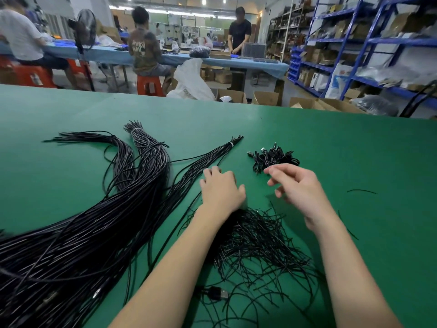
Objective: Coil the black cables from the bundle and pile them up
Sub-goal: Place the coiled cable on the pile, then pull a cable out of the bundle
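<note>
I see the long glossy black cable bundle fanned left of my left hand, whose straight fingers rest on it. Beyond my loosely curled, empty right hand lies the small pile of coiled black cables.

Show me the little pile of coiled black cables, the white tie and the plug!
Small pile of coiled black cables (274, 158), head view, pile's middle.
White tie (232, 144), head view, around bundle's tip.
Black plug (216, 293), head view, its body.
</note>
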